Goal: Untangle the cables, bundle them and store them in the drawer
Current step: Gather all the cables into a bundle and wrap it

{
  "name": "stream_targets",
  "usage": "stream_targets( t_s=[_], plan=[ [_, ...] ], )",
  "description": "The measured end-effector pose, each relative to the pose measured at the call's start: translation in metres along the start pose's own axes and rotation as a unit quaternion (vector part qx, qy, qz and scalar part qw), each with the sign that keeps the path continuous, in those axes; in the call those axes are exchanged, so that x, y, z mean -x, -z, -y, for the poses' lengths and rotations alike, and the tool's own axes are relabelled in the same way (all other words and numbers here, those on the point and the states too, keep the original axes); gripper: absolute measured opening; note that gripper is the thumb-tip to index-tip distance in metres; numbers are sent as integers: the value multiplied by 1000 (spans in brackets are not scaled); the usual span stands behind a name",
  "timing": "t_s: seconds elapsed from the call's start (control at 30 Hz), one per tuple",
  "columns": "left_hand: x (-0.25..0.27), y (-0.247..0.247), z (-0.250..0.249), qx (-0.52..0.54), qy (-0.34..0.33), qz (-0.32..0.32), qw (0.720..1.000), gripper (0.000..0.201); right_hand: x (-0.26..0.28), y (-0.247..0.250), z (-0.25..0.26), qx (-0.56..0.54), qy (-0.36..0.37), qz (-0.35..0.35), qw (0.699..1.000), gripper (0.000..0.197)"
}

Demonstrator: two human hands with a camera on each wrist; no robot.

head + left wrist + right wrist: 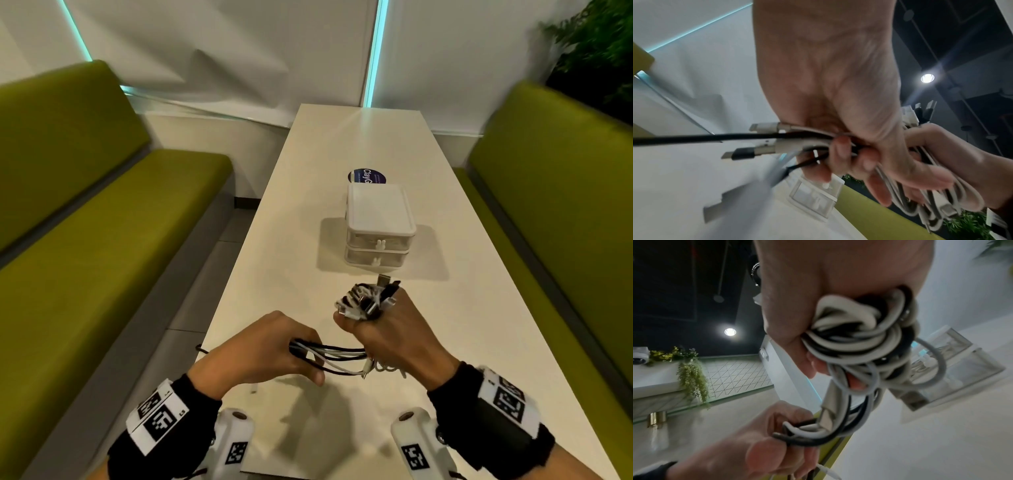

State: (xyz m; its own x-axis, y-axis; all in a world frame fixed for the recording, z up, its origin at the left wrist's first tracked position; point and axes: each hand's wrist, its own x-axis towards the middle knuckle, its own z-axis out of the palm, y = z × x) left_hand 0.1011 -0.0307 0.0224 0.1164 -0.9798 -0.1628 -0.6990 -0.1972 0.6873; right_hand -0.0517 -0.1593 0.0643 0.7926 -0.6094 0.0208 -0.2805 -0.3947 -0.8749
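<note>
Several black and white cables [342, 358] stretch between my two hands above the near end of the white table [294, 240]. My left hand [267, 349] grips their looped ends [797, 434]. My right hand [394, 335] grips the other part in a fist, and a clump of plugs [366, 301] sticks out of its top. In the right wrist view the coiled cables [859, 340] fill that fist. In the left wrist view, plugs [748, 152] poke out beside my left fingers [840, 152]. A small white two-drawer box [378, 226] stands mid-table beyond my hands, both drawers closed.
A dark round sticker [366, 176] lies behind the drawer box. Green benches [102, 240] run along both sides of the table, the right one [548, 205] under a plant [596, 51]. A white wall closes the far end.
</note>
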Motion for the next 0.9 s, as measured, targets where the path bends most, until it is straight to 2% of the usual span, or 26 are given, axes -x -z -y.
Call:
stream_targets(
  t_s=[0.13,0.2,0.33,0.47,0.53,0.6,0.67,0.8,0.9],
  plan=[
    [4,4,5,58,8,22,998,28,0,1,1,43,14,-5,999,45],
    [5,5,5,69,14,19,997,28,-1,3,-1,23,-6,-16,1000,43],
    [1,-1,-4,-27,-38,-15,999,49,-1,3,-4,-20,-39,-4,999,43],
    [-8,0,-14,-73,-68,-43,994,37,3,1,-2,-13,-24,71,997,40],
    [-10,0,-18,-62,-79,-54,993,18,4,-1,-4,-32,-12,79,996,27],
    [-10,-2,-21,-51,-85,-65,993,14,5,-3,-7,-81,-15,71,994,13],
    [-10,-4,-24,-50,-79,-77,993,18,5,-4,-11,-121,-37,68,990,27],
    [-14,-3,-30,-53,-81,-105,990,19,7,-5,-5,-156,-14,86,984,32],
    [-16,-2,-38,-34,-56,-120,991,16,5,-1,-2,-188,-5,97,977,31]
  ],
)
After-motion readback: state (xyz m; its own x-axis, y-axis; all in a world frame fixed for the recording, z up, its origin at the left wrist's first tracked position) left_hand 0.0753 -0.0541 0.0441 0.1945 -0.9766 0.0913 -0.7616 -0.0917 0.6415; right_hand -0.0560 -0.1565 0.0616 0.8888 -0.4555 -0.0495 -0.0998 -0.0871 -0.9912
